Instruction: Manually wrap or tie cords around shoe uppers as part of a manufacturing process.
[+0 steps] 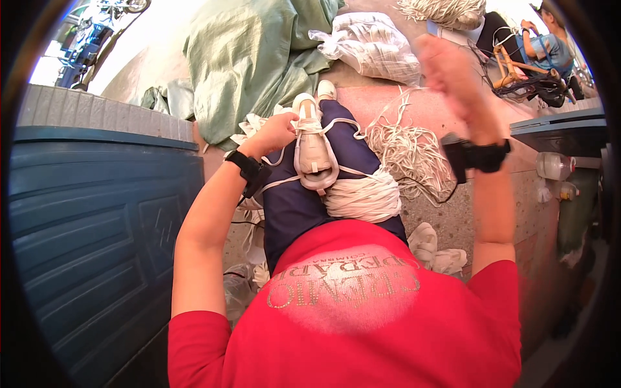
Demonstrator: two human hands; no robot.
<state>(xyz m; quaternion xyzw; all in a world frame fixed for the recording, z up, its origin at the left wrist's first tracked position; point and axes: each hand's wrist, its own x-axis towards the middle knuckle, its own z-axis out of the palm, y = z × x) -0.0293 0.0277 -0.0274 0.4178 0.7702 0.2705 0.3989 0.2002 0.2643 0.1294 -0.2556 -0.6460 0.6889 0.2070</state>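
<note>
Closest to the lens is the person's red short-sleeved shirt [362, 323], filling the lower part of the view, with dark blue trousers [294, 207] stretching away from it over crossed legs. A thick wound bundle of white flat cord [363, 197] rests in the lap, just beyond the shirt's edge, touching the trousers. One pale white shoe [312, 145] lies sole-up on the raised knee, with white cord strands passing around it and across the trouser leg. The left hand [277, 134], with a black wrist strap [248, 169] below it, is clenched beside the shoe, gripping a strand of the white cord at the shoe's left edge. The right hand [451, 71] is lifted high and blurred; a black band [480, 156] circles its wrist, and whether it grasps anything cannot be told. Between the knee and the raised arm a loose tangled heap of white cord [407, 152] lies on the pinkish stone ground [453, 110]. A dark blue panelled metal door [97, 226] stands at the left, a crumpled green woven sack [252, 58] lies beyond the feet, and another person [546, 45] sits at the upper right.
</note>
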